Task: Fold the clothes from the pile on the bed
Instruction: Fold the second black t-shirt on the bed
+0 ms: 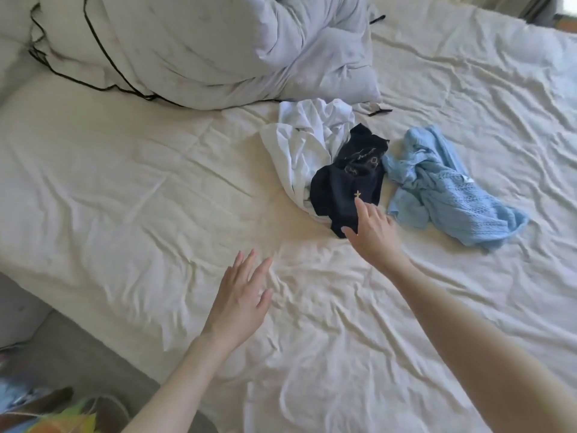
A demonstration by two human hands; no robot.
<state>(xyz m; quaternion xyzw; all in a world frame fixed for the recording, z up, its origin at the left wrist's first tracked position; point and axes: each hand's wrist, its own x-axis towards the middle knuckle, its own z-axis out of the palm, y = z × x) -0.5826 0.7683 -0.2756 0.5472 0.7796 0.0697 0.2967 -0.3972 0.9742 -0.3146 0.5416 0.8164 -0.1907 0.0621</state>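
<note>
We look down on a bed (156, 189) covered by a wrinkled cream sheet, with three crumpled garments lying together in a small pile around the middle of the mattress, well away from its near edge. The white shirt (304, 142) sits at the left of the pile, bunched in loose folds, and the black garment (349, 182) with a pale printed pattern lies against its right side, partly overlapping it. Just beside the black garment, on the right, the light blue knit top (446, 189) sprawls toward the right edge of the bed, touching the black fabric at its upper left corner. Our right hand (373, 231) reaches out over the near end of the black garment with fingers extended and relaxed, the fingertips at the fabric; we cannot tell whether they actually press on it, and nothing is grasped. Our left hand (242, 300) hovers low over the bare sheet nearer the near left edge, fingers spread and straight, holding nothing. Toward the far left corner of the bed, a rumpled white duvet (203, 48) with black piping is heaped up, its lower edge reaching close to the white shirt.
</note>
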